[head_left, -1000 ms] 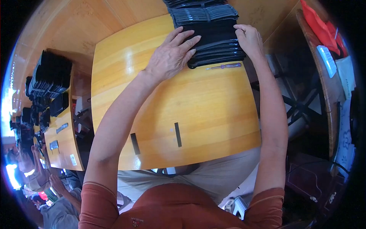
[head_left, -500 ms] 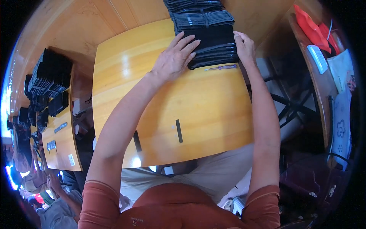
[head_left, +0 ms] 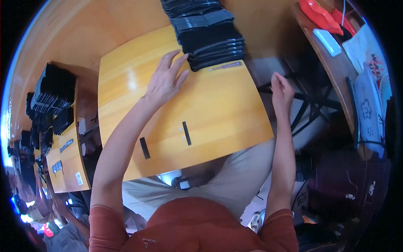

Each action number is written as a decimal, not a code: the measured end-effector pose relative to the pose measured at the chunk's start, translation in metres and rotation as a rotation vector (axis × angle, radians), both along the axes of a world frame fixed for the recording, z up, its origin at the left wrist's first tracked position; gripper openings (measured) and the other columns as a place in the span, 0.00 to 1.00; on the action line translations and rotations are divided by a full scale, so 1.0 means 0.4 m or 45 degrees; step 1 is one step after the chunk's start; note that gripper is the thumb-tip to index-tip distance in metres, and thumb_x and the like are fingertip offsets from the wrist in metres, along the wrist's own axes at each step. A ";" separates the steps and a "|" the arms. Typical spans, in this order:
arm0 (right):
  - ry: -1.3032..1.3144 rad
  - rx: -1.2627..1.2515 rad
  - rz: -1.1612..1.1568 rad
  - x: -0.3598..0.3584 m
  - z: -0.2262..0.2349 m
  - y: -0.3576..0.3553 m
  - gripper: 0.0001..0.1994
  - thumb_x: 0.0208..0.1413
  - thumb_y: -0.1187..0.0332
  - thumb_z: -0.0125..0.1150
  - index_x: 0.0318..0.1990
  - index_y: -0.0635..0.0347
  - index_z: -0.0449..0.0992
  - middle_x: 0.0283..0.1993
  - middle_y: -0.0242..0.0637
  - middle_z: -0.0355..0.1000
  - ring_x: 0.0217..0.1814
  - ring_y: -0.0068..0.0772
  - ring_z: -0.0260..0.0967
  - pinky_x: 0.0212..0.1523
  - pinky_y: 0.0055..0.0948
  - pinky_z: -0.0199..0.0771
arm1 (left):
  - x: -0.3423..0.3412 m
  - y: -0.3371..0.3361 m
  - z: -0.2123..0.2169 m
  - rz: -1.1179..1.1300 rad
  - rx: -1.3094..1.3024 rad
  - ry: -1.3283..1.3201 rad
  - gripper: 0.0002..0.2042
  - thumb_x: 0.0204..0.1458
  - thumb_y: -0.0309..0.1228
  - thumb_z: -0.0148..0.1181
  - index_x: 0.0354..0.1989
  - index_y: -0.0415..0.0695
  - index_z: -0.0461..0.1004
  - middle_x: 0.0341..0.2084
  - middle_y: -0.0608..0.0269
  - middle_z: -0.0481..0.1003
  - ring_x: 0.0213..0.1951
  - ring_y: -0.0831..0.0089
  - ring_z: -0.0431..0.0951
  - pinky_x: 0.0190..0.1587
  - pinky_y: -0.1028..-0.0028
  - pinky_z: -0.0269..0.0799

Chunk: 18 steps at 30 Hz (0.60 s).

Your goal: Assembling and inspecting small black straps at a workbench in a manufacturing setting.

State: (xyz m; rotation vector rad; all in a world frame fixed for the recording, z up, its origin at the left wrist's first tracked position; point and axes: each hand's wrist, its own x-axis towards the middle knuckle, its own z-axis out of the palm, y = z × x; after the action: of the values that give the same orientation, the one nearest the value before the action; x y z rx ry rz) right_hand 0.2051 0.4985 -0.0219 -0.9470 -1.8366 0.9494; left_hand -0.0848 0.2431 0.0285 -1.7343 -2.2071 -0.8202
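My left hand is raised over the yellow wooden table, its fingers apart and holding nothing. Its fingertips come close to the left edge of a stack of black folded cloth pieces at the far side. My right hand hangs beyond the table's right edge, away from the stack. Its fingers are curled in, and nothing shows in them. Just in front of the stack lies a small screwdriver with a purple handle, slightly blurred.
Two black strips mark the near part of the table. To the left, another table bears black stacks; a person sits beyond. On the right, a brown shelf holds a white-blue box and red bags.
Both hands have left the stack. The left drew back toward me and to the left; the right moved down and off the table's right side. The whole view has shifted.
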 end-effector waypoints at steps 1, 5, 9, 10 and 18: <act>0.002 -0.012 -0.064 0.069 -0.027 -0.014 0.17 0.66 0.63 0.62 0.53 0.68 0.81 0.50 0.46 0.81 0.51 0.35 0.78 0.53 0.30 0.75 | 0.022 -0.029 -0.004 -0.019 -0.045 0.001 0.25 0.63 0.36 0.61 0.67 0.45 0.67 0.67 0.45 0.64 0.66 0.45 0.67 0.65 0.56 0.68; -0.053 0.027 -0.353 0.279 -0.148 -0.113 0.15 0.66 0.65 0.63 0.52 0.67 0.81 0.48 0.45 0.82 0.49 0.31 0.77 0.52 0.28 0.75 | 0.129 -0.134 -0.012 -0.150 -0.172 -0.021 0.21 0.58 0.31 0.64 0.60 0.43 0.73 0.63 0.46 0.67 0.62 0.45 0.70 0.63 0.57 0.71; -0.195 -0.100 -0.470 0.501 -0.427 -0.202 0.13 0.63 0.67 0.66 0.49 0.65 0.83 0.43 0.43 0.82 0.48 0.31 0.77 0.50 0.30 0.75 | 0.288 -0.213 -0.010 -0.286 -0.277 -0.160 0.19 0.56 0.28 0.66 0.56 0.42 0.76 0.61 0.47 0.69 0.62 0.45 0.71 0.60 0.55 0.74; -0.284 -0.235 -0.407 0.520 -0.459 -0.247 0.13 0.62 0.66 0.66 0.49 0.65 0.82 0.43 0.44 0.82 0.47 0.35 0.78 0.49 0.32 0.76 | 0.318 -0.229 -0.020 -0.326 -0.265 -0.128 0.19 0.55 0.27 0.67 0.56 0.42 0.77 0.60 0.47 0.70 0.61 0.44 0.71 0.59 0.55 0.75; -0.673 -0.294 -0.231 0.931 -1.040 -0.505 0.17 0.61 0.63 0.58 0.56 0.58 0.78 0.49 0.53 0.79 0.49 0.59 0.78 0.47 0.53 0.78 | 0.453 -0.214 -0.081 -0.443 -0.213 -0.185 0.19 0.50 0.26 0.72 0.51 0.39 0.80 0.60 0.45 0.72 0.62 0.44 0.72 0.61 0.54 0.74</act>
State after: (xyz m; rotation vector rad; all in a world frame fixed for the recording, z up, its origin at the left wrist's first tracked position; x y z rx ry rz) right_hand 0.5776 0.2964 -0.4377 -1.5996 -2.0447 0.8638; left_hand 0.0966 0.1575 -0.0039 -2.2502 -2.1468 -0.8796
